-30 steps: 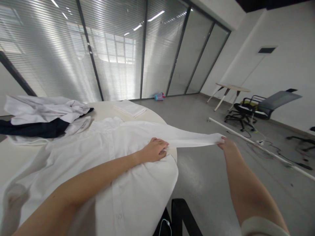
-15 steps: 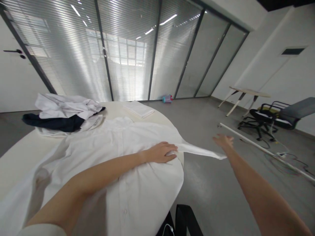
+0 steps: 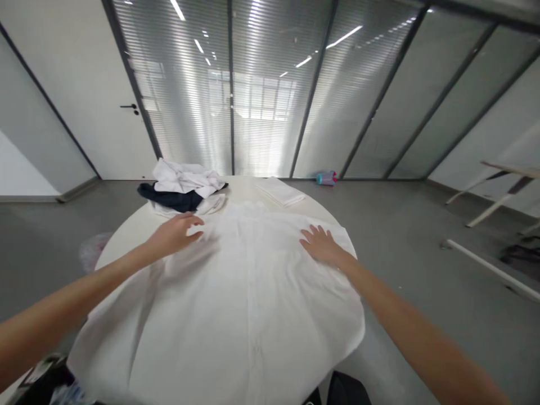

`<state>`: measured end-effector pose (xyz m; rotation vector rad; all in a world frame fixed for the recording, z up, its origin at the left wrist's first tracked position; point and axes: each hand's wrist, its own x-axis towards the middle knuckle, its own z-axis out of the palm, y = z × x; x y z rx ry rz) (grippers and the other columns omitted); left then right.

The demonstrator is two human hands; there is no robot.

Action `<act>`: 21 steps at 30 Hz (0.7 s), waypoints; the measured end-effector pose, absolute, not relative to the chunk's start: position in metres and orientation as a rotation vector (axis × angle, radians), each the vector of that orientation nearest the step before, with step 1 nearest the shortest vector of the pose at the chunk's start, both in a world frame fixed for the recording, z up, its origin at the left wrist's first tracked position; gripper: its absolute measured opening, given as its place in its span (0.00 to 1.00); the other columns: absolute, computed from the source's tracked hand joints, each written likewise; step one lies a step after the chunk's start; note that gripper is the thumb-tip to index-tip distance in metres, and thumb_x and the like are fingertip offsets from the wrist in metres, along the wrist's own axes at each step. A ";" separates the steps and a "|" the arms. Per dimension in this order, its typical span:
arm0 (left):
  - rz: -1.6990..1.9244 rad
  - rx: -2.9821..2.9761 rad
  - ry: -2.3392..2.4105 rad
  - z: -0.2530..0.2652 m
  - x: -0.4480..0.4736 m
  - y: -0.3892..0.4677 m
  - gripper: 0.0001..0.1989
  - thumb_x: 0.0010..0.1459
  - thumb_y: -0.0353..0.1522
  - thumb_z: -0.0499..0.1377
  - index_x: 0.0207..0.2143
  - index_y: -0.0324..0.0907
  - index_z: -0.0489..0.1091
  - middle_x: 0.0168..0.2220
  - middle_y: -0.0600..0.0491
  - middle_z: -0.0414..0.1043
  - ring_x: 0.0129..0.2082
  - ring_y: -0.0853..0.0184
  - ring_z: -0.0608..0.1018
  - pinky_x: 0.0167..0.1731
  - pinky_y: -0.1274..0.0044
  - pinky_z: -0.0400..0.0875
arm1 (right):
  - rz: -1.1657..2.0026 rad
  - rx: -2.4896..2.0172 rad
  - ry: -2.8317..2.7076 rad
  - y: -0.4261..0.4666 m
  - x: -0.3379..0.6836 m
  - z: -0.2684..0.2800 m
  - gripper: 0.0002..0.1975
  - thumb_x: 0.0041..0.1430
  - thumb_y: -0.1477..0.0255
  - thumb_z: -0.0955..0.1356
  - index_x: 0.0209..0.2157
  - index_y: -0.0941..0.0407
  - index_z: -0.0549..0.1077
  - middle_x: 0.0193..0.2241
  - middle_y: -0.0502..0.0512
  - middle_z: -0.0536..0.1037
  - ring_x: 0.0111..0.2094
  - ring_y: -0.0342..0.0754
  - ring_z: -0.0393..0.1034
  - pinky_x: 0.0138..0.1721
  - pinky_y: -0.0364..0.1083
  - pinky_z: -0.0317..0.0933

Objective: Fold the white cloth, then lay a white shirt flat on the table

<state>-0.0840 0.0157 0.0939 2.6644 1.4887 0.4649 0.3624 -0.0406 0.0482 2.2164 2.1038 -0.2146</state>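
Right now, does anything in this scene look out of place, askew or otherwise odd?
Mostly tidy: the white shirt lies flat on the round table under the left hand and right hand. Odd spots: a crumpled clothes heap at the far edge, and a small bottle lying on the floor by the glass wall.

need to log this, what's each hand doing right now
left hand: open, resting on the white shirt
right hand: open, flat on the shirt

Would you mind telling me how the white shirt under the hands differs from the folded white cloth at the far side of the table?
The white shirt lies spread open over most of the round table; the folded white cloth is a small neat rectangle. The left hand and right hand rest flat on the shirt; nothing touches the folded cloth. Both are white and lie on the same table.
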 end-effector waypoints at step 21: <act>0.011 2.191 2.001 0.086 -0.197 -0.135 0.18 0.57 0.46 0.50 0.24 0.45 0.68 0.27 0.49 0.76 0.29 0.55 0.79 0.31 0.68 0.69 | -0.047 1.971 2.605 0.021 0.146 0.031 0.33 0.68 0.50 0.49 0.67 0.47 0.58 0.70 0.58 0.52 0.68 0.72 0.41 0.63 0.67 0.38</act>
